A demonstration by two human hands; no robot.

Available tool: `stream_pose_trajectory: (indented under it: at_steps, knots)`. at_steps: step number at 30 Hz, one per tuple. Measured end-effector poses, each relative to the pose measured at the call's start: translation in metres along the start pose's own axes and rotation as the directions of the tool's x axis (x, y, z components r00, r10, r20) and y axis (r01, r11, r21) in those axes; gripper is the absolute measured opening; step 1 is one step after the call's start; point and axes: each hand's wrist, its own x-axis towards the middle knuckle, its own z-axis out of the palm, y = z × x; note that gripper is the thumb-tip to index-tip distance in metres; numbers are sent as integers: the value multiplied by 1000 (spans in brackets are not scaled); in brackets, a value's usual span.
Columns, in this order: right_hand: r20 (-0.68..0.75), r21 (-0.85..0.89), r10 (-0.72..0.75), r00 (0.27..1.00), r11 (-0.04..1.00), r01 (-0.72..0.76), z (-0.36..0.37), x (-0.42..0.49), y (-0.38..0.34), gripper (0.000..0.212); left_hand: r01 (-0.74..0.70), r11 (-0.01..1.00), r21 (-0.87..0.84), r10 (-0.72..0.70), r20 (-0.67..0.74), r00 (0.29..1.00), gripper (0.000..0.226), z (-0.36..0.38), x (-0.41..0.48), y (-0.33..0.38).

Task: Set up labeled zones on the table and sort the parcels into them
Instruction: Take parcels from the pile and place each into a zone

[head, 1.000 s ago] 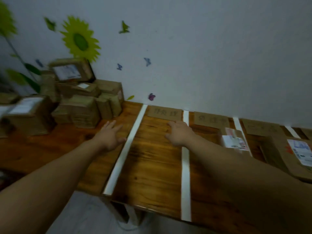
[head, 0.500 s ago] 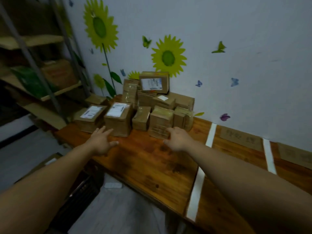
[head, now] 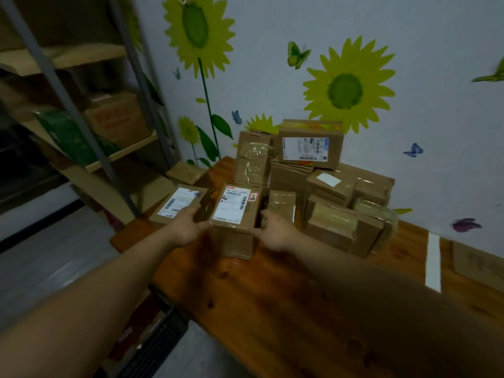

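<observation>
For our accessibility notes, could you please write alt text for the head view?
A person's left hand and right hand touch opposite sides of a label-topped cardboard parcel at the front of a parcel pile on a wooden table. A white tape strip crosses the table farther right; sunflower decals cover the wall.

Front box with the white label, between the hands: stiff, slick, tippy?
Probably stiff: the labeled box is squared cardboard with crisp edges. Its sides look like bare cardboard, so the left hand and right hand flanking it should grip fine. It stands fairly tall, so a high push might tip it.
</observation>
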Motion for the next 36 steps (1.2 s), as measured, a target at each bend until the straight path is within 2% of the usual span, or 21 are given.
stream_pose_trajectory:
  at_steps: [4, 7, 11, 13, 15, 19, 24, 28, 31, 36]
  knots:
    - [-27, 239, 171, 985, 958, -160, 27, 38, -12, 50, 18, 985, -170, -7, 63, 998, 65, 8, 44, 3]
    - [-55, 286, 296, 954, 920, -269, 44, 53, -24, 41, 74, 946, -316, -10, 198, 980, 49, 16, 73, -4]
    - [-143, 369, 414, 899, 865, -340, 65, 57, -38, 39, 122, 914, -386, 21, 346, 938, 46, 18, 91, -21]
    - [-201, 474, 471, 859, 814, -335, 69, 50, -46, 45, 82, 902, -423, 81, 354, 932, 53, 12, 92, -29]
    - [-260, 538, 491, 831, 789, -298, 71, 42, -55, 52, -23, 896, -444, 175, 303, 937, 60, 2, 88, -34]
    - [-402, 562, 472, 785, 804, -195, 60, 13, -78, 52, -222, 828, -516, 363, 190, 912, 68, -19, 73, -27]
    - [-551, 545, 448, 704, 832, -103, 32, -43, -91, 47, -347, 741, -575, 508, 143, 849, 75, -31, 36, 6]
    - [-633, 545, 453, 629, 837, -54, 13, -103, -80, 44, -415, 674, -611, 599, 125, 791, 72, -17, -9, 41]
    - [-681, 544, 457, 572, 839, -22, 3, -162, -61, 45, -447, 647, -617, 654, 149, 741, 71, 7, -53, 72]
    - [-690, 590, 557, 461, 803, -88, -7, -279, -5, 48, -473, 648, -597, 718, 272, 641, 70, 73, -147, 128]
